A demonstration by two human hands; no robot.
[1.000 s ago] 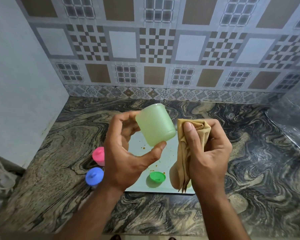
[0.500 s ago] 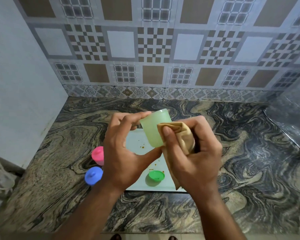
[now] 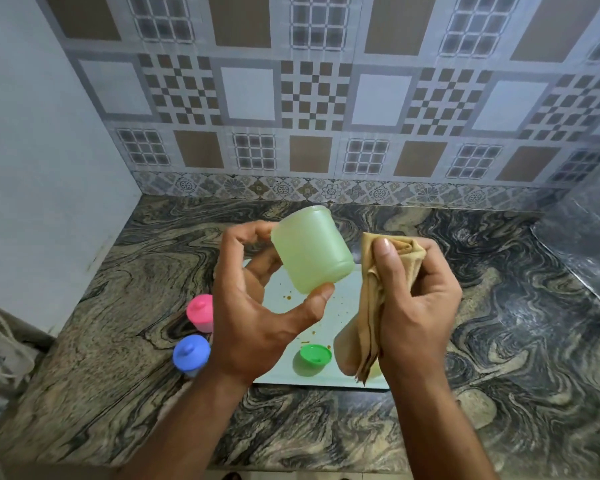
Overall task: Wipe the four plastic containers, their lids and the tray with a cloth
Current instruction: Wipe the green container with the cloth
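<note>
both hands [image 3: 257, 317] [image 3: 416, 306] raised, fingers curled

The left hand [image 3: 257, 313] covers most of the tray [image 3: 340, 306], so its 9 o'clock edge and far corner can't be seen. The pink container [image 3: 200, 312] and blue container [image 3: 191, 355] at 8 o'clock are each partly cut off behind that wrist. The cloth [image 3: 371, 306] hangs over the tray's 4 o'clock corner, and something yellowish peeks out under it, can't tell what. The green jar [image 3: 312, 251] has its mouth turned away, inside not visible. The tiny brown specks on the tray are too small to identify. The shiny thing at 3 o'clock [image 3: 582, 251] runs off frame.
</note>
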